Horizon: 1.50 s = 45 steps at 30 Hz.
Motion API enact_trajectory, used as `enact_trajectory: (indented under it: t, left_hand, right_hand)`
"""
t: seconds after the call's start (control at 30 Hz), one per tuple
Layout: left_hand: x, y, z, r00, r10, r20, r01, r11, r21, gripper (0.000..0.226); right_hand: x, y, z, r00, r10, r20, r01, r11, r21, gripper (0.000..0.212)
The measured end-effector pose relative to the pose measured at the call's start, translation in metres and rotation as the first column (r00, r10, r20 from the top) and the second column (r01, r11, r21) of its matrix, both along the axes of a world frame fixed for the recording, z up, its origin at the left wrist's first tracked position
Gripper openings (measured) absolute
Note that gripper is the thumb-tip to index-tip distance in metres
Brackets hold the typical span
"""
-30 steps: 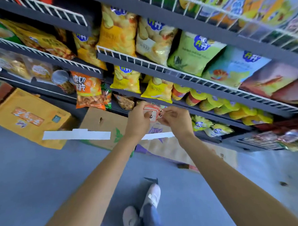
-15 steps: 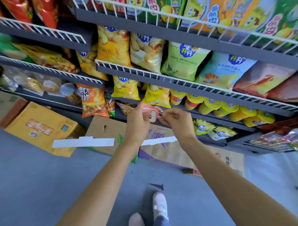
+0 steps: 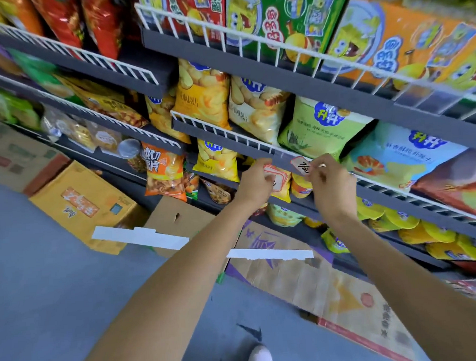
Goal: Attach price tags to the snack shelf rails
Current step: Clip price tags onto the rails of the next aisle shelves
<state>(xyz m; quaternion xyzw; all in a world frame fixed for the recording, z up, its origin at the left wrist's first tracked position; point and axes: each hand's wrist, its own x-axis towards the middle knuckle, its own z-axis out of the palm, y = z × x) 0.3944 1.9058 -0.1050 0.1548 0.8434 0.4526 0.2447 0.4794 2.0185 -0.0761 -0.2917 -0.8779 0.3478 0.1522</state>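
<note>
My left hand grips a small stack of white price tags with red borders, just below the grey shelf rail. My right hand pinches a single price tag with handwriting on it and holds it against the rail's front, beneath the light green snack bag. Both forearms reach up from the bottom of the view.
Wire-fronted shelves carry chip bags above and below the rail. Cardboard boxes stand on the grey floor along the shelf base. My white shoe shows at the bottom.
Both hands have risen from the lower shelf level up to the rail. The right hand has drawn one tag away from the stack and brought it to the rail. The view tilted upward.
</note>
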Motion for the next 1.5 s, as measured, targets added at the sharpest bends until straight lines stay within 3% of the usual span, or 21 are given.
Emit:
enact_trajectory:
  t: [0.3, 0.5, 0.77, 0.93, 1.07, 1.27, 1.4, 1.5]
  left_hand:
    - [-0.037, 0.039, -0.017, 0.991, -0.048, 0.126, 0.060, 0.994, -0.091, 0.054]
    - [-0.038, 0.039, -0.023, 0.988, -0.042, 0.151, 0.048, 0.998, -0.037, 0.052]
    - [-0.032, 0.025, -0.029, 0.989, -0.135, 0.058, 0.141, 0.983, -0.114, 0.058]
    - [-0.032, 0.011, -0.034, 0.976, -0.215, -0.031, 0.203, 0.955, -0.216, 0.063]
    - [-0.033, 0.007, -0.036, 0.958, -0.278, -0.070, 0.252, 0.933, -0.257, 0.067]
    - [-0.041, 0.006, -0.048, 0.952, -0.300, -0.057, 0.276, 0.926, -0.255, 0.071]
    - [-0.042, 0.005, -0.044, 0.946, -0.319, -0.065, 0.292, 0.921, -0.259, 0.070]
    - [-0.041, 0.005, -0.044, 0.951, -0.307, -0.047, 0.286, 0.925, -0.249, 0.071]
  right_hand:
    - [-0.027, 0.021, -0.021, 0.996, 0.080, 0.029, -0.081, 0.995, 0.059, 0.017]
    - [-0.030, 0.027, -0.027, 0.998, 0.059, 0.033, -0.062, 0.994, 0.094, 0.021]
    - [-0.027, 0.037, -0.033, 0.996, -0.006, 0.092, -0.026, 0.940, 0.339, 0.018]
    - [-0.035, 0.036, -0.038, 0.996, 0.079, -0.039, -0.048, 0.853, 0.520, 0.012]
    - [-0.049, 0.033, -0.050, 0.992, 0.112, -0.061, -0.060, 0.832, 0.551, 0.008]
    - [-0.064, 0.024, -0.056, 0.987, 0.135, 0.083, -0.156, 0.732, 0.663, 0.032]
    - [-0.067, 0.021, -0.058, 0.974, 0.122, 0.189, -0.218, 0.720, 0.659, 0.050]
    - [-0.064, 0.020, -0.056, 0.936, 0.076, 0.343, -0.286, 0.731, 0.619, 0.035]
